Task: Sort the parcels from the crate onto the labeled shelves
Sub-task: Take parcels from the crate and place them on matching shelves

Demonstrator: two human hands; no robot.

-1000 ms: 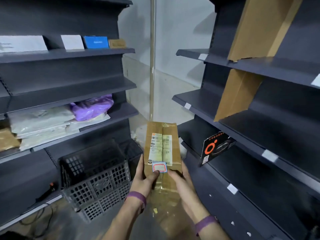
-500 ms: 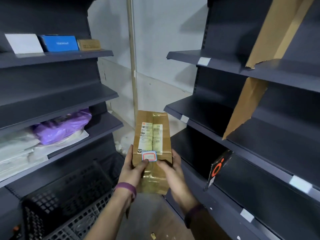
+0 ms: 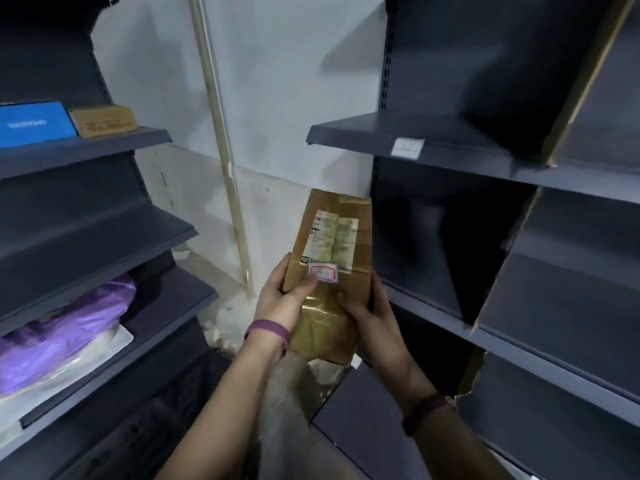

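Parcel (image 3: pixel 329 258): brown taped carton, held upright in the aisle between the two shelf units. Both hands are clamped on its lower half: left hand (image 3: pixel 280 299) on the left edge with the thumb across the front by the sticker (image 3: pixel 322 272), right hand (image 3: pixel 367 313) cupping the right edge. Looks light and stiff; the glossy tape low down may be slippery, so grip the side edges. Left shelves (image 3: pixel 104 147) hold a purple bag (image 3: pixel 65 327), blue box (image 3: pixel 33 123) and brown box (image 3: pixel 104 119). Right shelves (image 3: pixel 485 164) carry cardboard dividers (image 3: pixel 585 81) and a label (image 3: pixel 407 147), unreadable.

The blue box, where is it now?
In the head view the blue box sits far left on the left rack's upper shelf, a small brown carton beside it on its right.
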